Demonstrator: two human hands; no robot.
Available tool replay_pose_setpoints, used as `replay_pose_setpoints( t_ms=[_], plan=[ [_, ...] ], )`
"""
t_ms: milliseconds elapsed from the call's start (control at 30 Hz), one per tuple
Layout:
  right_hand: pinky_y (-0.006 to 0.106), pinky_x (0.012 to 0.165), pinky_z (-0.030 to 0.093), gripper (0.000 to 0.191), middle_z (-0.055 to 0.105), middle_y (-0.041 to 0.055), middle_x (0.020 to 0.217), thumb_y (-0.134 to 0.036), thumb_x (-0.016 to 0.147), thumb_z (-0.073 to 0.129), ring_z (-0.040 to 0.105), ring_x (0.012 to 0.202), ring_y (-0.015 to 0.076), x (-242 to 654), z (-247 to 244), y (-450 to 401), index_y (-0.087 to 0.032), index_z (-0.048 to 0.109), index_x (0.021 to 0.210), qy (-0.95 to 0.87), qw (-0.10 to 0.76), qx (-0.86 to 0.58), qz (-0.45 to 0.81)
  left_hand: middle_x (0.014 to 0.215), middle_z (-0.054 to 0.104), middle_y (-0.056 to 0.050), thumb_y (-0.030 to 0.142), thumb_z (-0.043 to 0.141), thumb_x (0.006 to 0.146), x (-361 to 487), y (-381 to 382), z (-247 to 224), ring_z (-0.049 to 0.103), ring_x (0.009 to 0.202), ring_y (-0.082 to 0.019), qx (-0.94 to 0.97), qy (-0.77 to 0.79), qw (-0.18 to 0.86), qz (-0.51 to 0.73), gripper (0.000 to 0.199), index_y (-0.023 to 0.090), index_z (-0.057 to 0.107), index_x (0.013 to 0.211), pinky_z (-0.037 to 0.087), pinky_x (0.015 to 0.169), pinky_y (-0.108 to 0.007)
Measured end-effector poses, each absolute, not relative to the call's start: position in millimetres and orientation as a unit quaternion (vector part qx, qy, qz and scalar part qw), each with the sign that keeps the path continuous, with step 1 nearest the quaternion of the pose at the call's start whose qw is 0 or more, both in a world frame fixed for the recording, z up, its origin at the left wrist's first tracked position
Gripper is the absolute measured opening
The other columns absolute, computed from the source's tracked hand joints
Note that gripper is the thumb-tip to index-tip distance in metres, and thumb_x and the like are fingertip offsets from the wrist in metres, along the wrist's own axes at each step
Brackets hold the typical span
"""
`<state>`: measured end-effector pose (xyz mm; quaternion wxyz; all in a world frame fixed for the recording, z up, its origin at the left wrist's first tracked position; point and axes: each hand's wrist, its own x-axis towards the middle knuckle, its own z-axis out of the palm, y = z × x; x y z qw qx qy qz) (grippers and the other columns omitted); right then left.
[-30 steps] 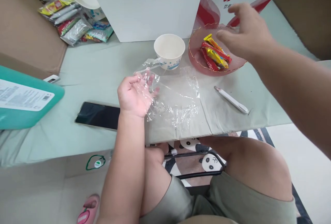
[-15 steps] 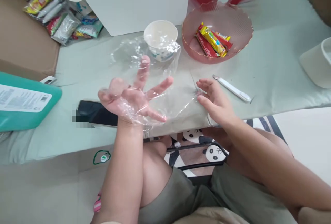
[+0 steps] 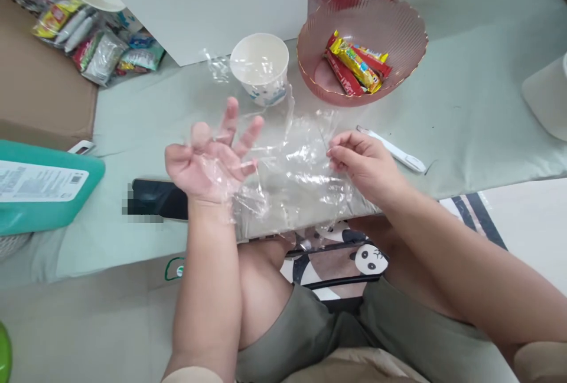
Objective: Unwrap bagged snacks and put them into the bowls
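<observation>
A thin, crinkled sheet of clear plastic film (image 3: 301, 156) stretches between my two hands above the table's front edge. My left hand (image 3: 212, 159) is palm up with its fingers spread, and part of the film clings over its palm and fingers. On the other side my right hand (image 3: 361, 161) pinches the film between thumb and fingers. Behind the film stands a white paper cup (image 3: 261, 67), partly seen through it. Just beyond my right hand lies a white utility knife (image 3: 396, 150). A black phone (image 3: 159, 199) rests left of my left wrist.
A pink ribbed bowl (image 3: 323, 82) holds several wrapped snack bars (image 3: 357, 67). Beside it stands a large white box (image 3: 212, 5). At left are a green bottle (image 3: 88, 173), a cardboard box (image 3: 39, 76) and snack packets (image 3: 104, 55). A white container (image 3: 549, 97) stands at right.
The film has shifted right from around my left fingers and now bunches between the hands. My right fingers have closed into a pinch. My left hand moved slightly left.
</observation>
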<state>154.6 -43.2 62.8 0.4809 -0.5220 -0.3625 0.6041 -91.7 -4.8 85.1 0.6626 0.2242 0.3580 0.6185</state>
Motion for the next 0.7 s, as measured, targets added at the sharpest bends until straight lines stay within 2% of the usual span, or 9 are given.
replay_pose_setpoints(
  t_ms=[33, 100, 200, 333, 433, 500, 600, 700],
  plan=[
    [0.024, 0.059, 0.045, 0.018, 0.063, -0.0033, 0.073, -0.029, 0.075, 0.077, 0.057, 0.062, 0.0083, 157.8, 62.1, -41.5, -0.022, 0.062, 0.082, -0.360, 0.517, -0.529, 0.569, 0.115, 0.076, -0.004, 0.031, 0.059, 0.072, -94.5, -0.2, 85.9, 0.072, 0.112, -0.029, 0.203, 0.368, 0.670, 0.612, 0.020, 0.022, 0.043, 0.064, 0.054, 0.053, -0.028],
    [0.024, 0.060, 0.046, 0.015, 0.061, -0.0042, 0.072, -0.027, 0.078, 0.072, 0.059, 0.062, 0.0087, 164.6, 61.2, -39.6, -0.023, 0.058, 0.082, -0.348, 0.564, -0.539, 0.520, 0.089, 0.076, -0.003, 0.020, 0.057, 0.069, -97.8, 9.0, 85.8, 0.074, 0.087, -0.019, 0.133, 0.435, 0.648, 0.611, 0.014, 0.021, 0.045, 0.063, 0.046, 0.046, -0.020],
    [0.025, 0.060, 0.047, 0.014, 0.061, -0.0045, 0.073, -0.030, 0.085, 0.066, 0.060, 0.060, 0.0094, 173.2, 61.1, -40.7, -0.025, 0.052, 0.086, -0.333, 0.585, -0.552, 0.491, 0.064, 0.068, -0.001, 0.020, 0.055, 0.071, -95.7, 17.3, 83.3, 0.067, 0.060, -0.013, 0.087, 0.529, 0.591, 0.603, 0.011, 0.020, 0.048, 0.062, 0.032, 0.036, -0.016],
    [0.026, 0.058, 0.049, 0.022, 0.065, -0.0044, 0.075, -0.037, 0.087, 0.067, 0.063, 0.059, 0.0119, 178.6, 61.4, -45.4, -0.029, 0.048, 0.094, -0.318, 0.571, -0.570, 0.498, 0.064, 0.069, -0.004, 0.032, 0.055, 0.080, -88.0, 14.2, 80.2, 0.066, 0.050, -0.015, 0.184, 0.544, 0.585, 0.573, 0.017, 0.020, 0.061, 0.071, 0.036, 0.035, -0.020],
    [0.028, 0.061, 0.052, 0.031, 0.070, -0.0033, 0.080, -0.043, 0.087, 0.070, 0.069, 0.065, 0.0152, 182.5, 58.7, -47.9, -0.032, 0.049, 0.107, -0.329, 0.551, -0.579, 0.503, 0.067, 0.073, -0.006, 0.027, 0.067, 0.076, -84.6, 8.5, 75.3, 0.069, 0.051, -0.015, 0.287, 0.570, 0.606, 0.474, 0.015, 0.017, 0.069, 0.088, 0.038, 0.036, -0.018],
    [0.030, 0.063, 0.055, 0.041, 0.073, -0.0014, 0.086, -0.050, 0.090, 0.067, 0.071, 0.068, 0.0170, 186.1, 54.5, -49.4, -0.035, 0.048, 0.123, -0.347, 0.546, -0.576, 0.500, 0.067, 0.073, -0.004, 0.020, 0.074, 0.072, -84.5, 6.2, 70.7, 0.069, 0.050, -0.014, 0.336, 0.577, 0.596, 0.446, 0.024, 0.019, 0.068, 0.095, 0.039, 0.038, -0.017],
    [0.033, 0.064, 0.058, 0.058, 0.076, 0.0008, 0.093, -0.058, 0.094, 0.061, 0.073, 0.071, 0.0188, 190.2, 47.2, -52.9, -0.038, 0.039, 0.144, -0.391, 0.534, -0.557, 0.501, 0.066, 0.072, 0.001, 0.020, 0.077, 0.074, -87.0, 4.9, 66.1, 0.068, 0.050, -0.013, 0.376, 0.574, 0.568, 0.454, 0.035, 0.024, 0.063, 0.106, 0.041, 0.041, -0.017],
    [0.036, 0.067, 0.060, 0.068, 0.075, -0.0010, 0.087, -0.047, 0.089, 0.071, 0.074, 0.070, 0.0193, 188.5, 45.5, -58.5, -0.037, 0.039, 0.148, -0.445, 0.502, -0.541, 0.508, 0.068, 0.072, 0.003, 0.025, 0.078, 0.079, -90.4, 2.9, 66.8, 0.069, 0.053, -0.013, 0.415, 0.563, 0.552, 0.454, 0.045, 0.028, 0.057, 0.119, 0.043, 0.044, -0.019]
  ],
)
